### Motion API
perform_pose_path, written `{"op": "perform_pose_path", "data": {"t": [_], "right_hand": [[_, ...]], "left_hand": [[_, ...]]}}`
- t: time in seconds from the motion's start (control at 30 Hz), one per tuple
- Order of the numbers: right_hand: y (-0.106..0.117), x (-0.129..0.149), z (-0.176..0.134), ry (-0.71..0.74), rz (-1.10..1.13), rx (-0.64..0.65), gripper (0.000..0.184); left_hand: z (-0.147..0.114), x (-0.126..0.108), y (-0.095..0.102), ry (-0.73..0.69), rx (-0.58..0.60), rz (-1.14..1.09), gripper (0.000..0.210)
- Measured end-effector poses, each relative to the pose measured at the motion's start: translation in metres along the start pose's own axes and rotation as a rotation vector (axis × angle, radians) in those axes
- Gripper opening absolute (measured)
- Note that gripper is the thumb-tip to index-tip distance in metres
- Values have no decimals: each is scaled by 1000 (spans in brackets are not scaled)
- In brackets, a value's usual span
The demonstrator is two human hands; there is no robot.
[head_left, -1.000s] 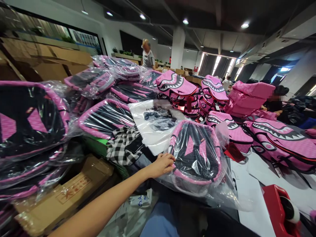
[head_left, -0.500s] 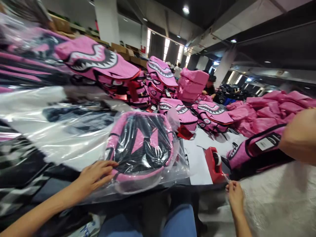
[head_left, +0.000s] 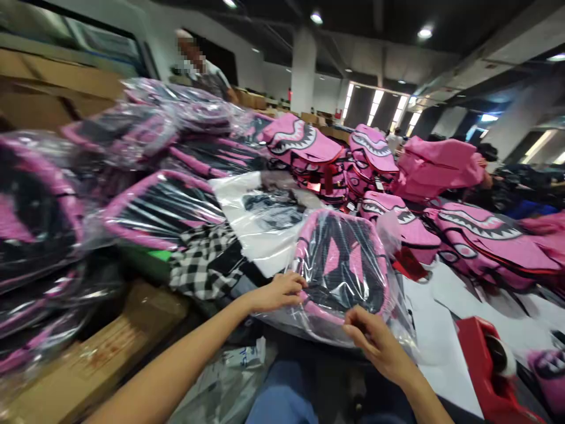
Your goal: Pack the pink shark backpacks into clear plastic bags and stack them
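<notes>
A pink and black backpack in a clear plastic bag lies back panel up in front of me. My left hand rests on its lower left corner, fingers stretched over the plastic. At the lower edge of the bag, my right hand is closed in a pinch against the plastic. What its fingertips hold is hidden or too small to make out. The red tape dispenser with its roll stands to the right of that hand.
Bagged backpacks are heaped to the left, above a cardboard box. Pink backpacks with shark-mouth flaps are stacked behind. White sheets lie beside the dispenser. A person stands at the far left.
My right hand has moved left from the tape dispenser, where it was pulling a strip of tape, to the bag's lower edge. My left hand stays on the bag. The view has turned left.
</notes>
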State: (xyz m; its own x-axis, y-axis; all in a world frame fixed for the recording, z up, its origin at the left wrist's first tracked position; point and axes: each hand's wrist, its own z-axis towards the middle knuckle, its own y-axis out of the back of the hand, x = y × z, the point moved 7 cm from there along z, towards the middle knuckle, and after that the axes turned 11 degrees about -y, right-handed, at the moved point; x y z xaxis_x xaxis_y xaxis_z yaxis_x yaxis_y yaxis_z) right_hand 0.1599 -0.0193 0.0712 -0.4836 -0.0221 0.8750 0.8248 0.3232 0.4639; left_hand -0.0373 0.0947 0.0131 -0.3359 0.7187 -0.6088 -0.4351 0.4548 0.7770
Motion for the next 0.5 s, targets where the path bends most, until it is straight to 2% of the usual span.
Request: {"op": "perform_pose_path", "data": {"t": [0.1, 0.2, 0.23, 0.27, 0.33, 0.4, 0.43, 0.47, 0.5], "right_hand": [[-28, 30, 65, 126, -460, 155, 12], [-44, 24, 112, 87, -808, 192, 7], [-43, 20, 122, 56, -864, 177, 5], [-39, 16, 129, 21, -886, 156, 12], [-25, 9, 135, -67, -889, 91, 28], [-5, 2, 130, -146, -940, -58, 25], [2, 2, 124, -132, -974, -145, 17], [4, 2, 115, -60, -1005, -209, 12], [0, 4, 105, 64, -1028, -240, 14]], "left_hand": [[0, 3, 0, 26, -25, -15, 22], [-1, 3, -3, -3, -63, -23, 20], [0, 3, -4, -12, -74, -25, 21], [0, 3, -5, -15, -83, -27, 21], [0, 4, -6, -4, -93, -23, 21], [1, 5, -7, 16, -90, -5, 21], [2, 5, -6, 20, -89, 6, 21], [2, 4, -6, 17, -92, 15, 21], [2, 3, -6, 6, -99, 21, 21]]}}
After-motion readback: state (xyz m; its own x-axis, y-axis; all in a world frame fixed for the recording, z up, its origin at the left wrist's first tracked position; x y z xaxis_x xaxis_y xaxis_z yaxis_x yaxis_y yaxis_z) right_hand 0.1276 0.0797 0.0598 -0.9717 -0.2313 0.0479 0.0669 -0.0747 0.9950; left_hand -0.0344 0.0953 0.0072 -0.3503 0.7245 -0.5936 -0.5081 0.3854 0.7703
